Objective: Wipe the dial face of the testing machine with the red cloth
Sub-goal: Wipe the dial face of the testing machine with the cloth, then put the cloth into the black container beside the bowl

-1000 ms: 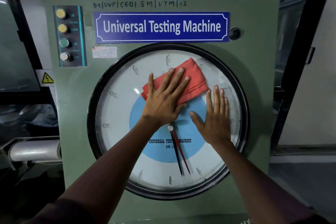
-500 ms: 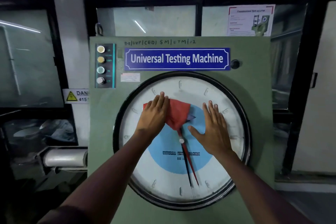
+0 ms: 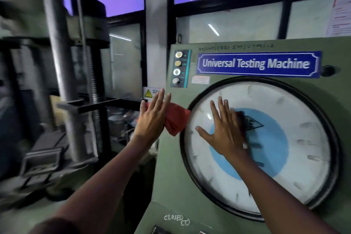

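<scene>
The round dial face [image 3: 296, 119], white with a blue centre and a black rim, sits in the green front panel of the testing machine [image 3: 171, 167]. My right hand [image 3: 226, 131] lies flat on the left half of the glass, fingers spread. My left hand [image 3: 153, 116] is left of the dial rim, at the panel's left edge, fingers straight, pressing the red cloth [image 3: 176, 119] under its palm. The cloth bunches out to the right of that hand and ends just short of the rim. The dial pointers are hidden behind my right hand.
A blue nameplate [image 3: 258, 63] and a strip of round push buttons [image 3: 178, 68] sit above the dial. To the left stand the machine's steel columns and crosshead [image 3: 57, 74], blurred. A yellow warning sign [image 3: 149, 93] hangs behind my left hand.
My left hand has slid the red cloth leftward off the dial glass onto the panel edge. My view has swung left. My right hand stays flat on the dial.
</scene>
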Tool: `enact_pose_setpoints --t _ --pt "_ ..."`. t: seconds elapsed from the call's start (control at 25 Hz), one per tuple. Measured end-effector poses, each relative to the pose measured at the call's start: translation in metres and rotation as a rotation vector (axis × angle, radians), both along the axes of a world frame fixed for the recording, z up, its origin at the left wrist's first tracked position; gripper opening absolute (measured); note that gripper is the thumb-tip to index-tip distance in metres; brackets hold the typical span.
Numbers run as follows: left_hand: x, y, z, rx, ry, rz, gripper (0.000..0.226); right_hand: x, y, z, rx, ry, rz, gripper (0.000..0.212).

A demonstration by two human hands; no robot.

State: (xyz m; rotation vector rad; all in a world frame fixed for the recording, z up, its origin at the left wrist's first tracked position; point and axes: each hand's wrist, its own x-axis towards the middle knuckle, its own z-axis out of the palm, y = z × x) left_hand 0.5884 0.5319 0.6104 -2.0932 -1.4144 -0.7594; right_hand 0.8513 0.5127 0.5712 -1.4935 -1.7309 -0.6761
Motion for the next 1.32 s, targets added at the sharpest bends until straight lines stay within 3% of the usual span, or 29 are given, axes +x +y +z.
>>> enact_pose_setpoints --t 0.2,0.76,1.08,1.32 --pt "-0.102 -0.058 -0.018 -0.020 -0.022 0.247 0.094 -0.105 0.004 -0.004 -0.004 -0.010 0.225 0.103" --pt "-0.372 -0.243 -0.126 -0.108 -0.011 0.901 0.076 -0.411 -0.037 -0.098 -0.197 -0.103 0.774 0.103" --pt "-0.496 -0.307 -0.220 -0.203 -0.139 1.051 0.080 -0.581 -0.070 -0.191 -0.335 -0.181 0.931 0.104" --pt "-0.541 -0.338 -0.312 -0.350 -0.242 1.081 0.085 -0.637 -0.089 -0.278 -0.482 -0.267 0.953 0.104"
